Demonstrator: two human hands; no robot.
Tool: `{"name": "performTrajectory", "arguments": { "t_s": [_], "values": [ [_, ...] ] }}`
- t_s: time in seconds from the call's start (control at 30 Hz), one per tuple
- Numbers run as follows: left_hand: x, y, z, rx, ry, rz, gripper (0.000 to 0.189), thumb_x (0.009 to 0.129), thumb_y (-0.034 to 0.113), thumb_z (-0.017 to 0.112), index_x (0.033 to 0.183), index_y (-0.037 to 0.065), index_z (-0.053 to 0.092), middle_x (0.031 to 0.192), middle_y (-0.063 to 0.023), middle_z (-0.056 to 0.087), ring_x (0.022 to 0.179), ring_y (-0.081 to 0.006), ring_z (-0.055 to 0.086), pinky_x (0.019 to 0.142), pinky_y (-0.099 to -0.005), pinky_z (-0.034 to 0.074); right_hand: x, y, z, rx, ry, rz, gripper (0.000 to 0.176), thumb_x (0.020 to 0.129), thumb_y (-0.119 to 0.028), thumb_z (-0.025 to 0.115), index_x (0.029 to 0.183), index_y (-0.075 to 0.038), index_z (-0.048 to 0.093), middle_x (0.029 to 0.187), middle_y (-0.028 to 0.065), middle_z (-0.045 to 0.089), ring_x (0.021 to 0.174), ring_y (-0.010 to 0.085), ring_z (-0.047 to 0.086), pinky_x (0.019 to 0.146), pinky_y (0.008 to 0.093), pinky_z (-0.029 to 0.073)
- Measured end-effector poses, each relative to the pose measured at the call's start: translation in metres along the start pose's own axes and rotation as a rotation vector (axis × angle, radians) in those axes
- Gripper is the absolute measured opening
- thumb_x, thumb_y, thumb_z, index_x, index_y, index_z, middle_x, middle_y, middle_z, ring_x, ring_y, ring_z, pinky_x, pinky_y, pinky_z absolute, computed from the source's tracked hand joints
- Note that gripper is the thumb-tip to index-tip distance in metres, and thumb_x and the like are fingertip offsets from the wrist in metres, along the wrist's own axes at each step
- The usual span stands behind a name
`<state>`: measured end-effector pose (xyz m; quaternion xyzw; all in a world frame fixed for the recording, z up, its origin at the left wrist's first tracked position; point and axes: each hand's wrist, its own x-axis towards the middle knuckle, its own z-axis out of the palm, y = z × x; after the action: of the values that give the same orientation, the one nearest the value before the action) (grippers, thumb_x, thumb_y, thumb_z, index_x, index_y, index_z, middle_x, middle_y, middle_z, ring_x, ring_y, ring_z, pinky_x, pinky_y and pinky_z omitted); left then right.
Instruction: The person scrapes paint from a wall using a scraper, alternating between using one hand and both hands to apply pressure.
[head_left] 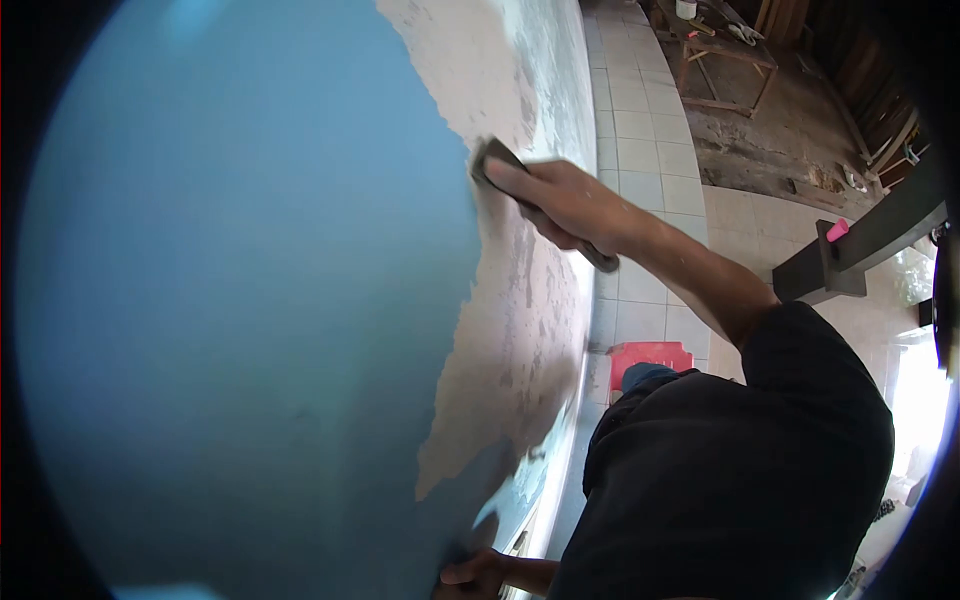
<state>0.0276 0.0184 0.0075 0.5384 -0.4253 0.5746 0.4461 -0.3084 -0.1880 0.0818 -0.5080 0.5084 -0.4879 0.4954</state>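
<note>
My right hand (pixel 565 205) is closed around a dark, flat scraper (pixel 498 155), its thumb along the tool's near face. The scraper's leading end is at the wall, where blue paint (pixel 260 240) meets a rough, pale, blotchy patch (pixel 500 320). The tool's other end sticks out below my fingers. At the bottom edge, my left hand (pixel 475 575) is closed close to the wall, its fingers curled. A dark shape by it is too dim and blurred to make out.
A red plastic stool (pixel 650 352) stands on the tiled floor (pixel 640 200) beside my body. Farther back is a wooden table (pixel 725 45) with a white container (pixel 686 9). A pink cup (pixel 837 231) sits on the ledge of a dark post (pixel 805 275) to the right.
</note>
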Motion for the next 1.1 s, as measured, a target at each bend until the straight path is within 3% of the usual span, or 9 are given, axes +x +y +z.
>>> {"name": "performTrajectory", "arguments": {
  "t_s": [0.27, 0.63, 0.73, 0.87, 0.97, 1.1],
  "values": [
    [0.003, 0.003, 0.001, -0.028, 0.003, 0.010, 0.048, 0.093, 0.029, 0.062, 0.056, 0.009, 0.039, 0.061, -0.0021, 0.039, 0.055, -0.0201, 0.036, 0.053, -0.0365, 0.030, 0.008, -0.004, -0.005, 0.032, 0.003, -0.060, 0.056, 0.093, -0.062, 0.050, 0.068, -0.011, 0.048, 0.046, -0.0069, 0.037, 0.033, 0.0026, 0.033, 0.029, 0.0203, 0.024],
    [0.008, 0.002, 0.005, -0.040, 0.036, 0.033, 0.051, 0.093, 0.033, 0.062, 0.055, 0.010, 0.037, 0.060, -0.0003, 0.036, 0.053, -0.0185, 0.033, 0.052, -0.0359, 0.028, 0.003, 0.002, -0.002, 0.026, 0.004, 0.039, 0.055, 0.091, -0.063, 0.052, 0.071, -0.011, 0.052, 0.044, -0.0075, 0.034, 0.034, 0.0029, 0.032, 0.031, 0.0200, 0.022],
    [0.015, 0.009, 0.003, -0.039, 0.033, 0.045, 0.052, 0.093, 0.034, 0.062, 0.054, 0.011, 0.037, 0.060, 0.0002, 0.035, 0.053, -0.0181, 0.032, 0.052, -0.0357, 0.027, 0.013, -0.005, -0.006, -0.009, 0.020, -0.036, 0.055, 0.091, -0.063, 0.052, 0.071, -0.011, 0.051, 0.045, -0.0076, 0.034, 0.033, 0.0026, 0.031, 0.031, 0.0201, 0.022],
    [0.010, 0.010, 0.002, -0.038, 0.055, 0.016, 0.052, 0.093, 0.034, 0.062, 0.054, 0.011, 0.037, 0.060, 0.0000, 0.035, 0.059, -0.0194, 0.035, 0.057, -0.0371, 0.028, 0.009, 0.005, -0.004, 0.003, 0.002, 0.023, 0.060, 0.090, -0.065, 0.050, 0.071, -0.008, 0.053, 0.044, -0.0041, 0.037, 0.033, 0.0050, 0.034, 0.031, 0.0225, 0.025],
    [0.003, 0.002, 0.001, -0.053, 0.025, -0.024, 0.051, 0.093, 0.034, 0.062, 0.054, 0.012, 0.037, 0.060, -0.0002, 0.036, 0.063, -0.0201, 0.037, 0.060, -0.0380, 0.028, 0.011, -0.003, -0.002, 0.027, -0.007, -0.051, 0.056, 0.091, -0.063, 0.051, 0.069, -0.011, 0.049, 0.044, -0.0066, 0.036, 0.033, 0.0032, 0.033, 0.030, 0.0210, 0.024],
    [0.014, 0.018, -0.005, 0.005, -0.027, -0.003, 0.047, 0.093, 0.028, 0.061, 0.056, 0.009, 0.039, 0.061, -0.0028, 0.039, 0.059, -0.0215, 0.039, 0.057, -0.0377, 0.031, 0.010, -0.008, -0.005, 0.003, 0.042, -0.046, 0.055, 0.092, -0.062, 0.051, 0.070, -0.011, 0.051, 0.045, -0.0058, 0.037, 0.032, 0.0040, 0.035, 0.031, 0.0211, 0.025]
  ]
}}
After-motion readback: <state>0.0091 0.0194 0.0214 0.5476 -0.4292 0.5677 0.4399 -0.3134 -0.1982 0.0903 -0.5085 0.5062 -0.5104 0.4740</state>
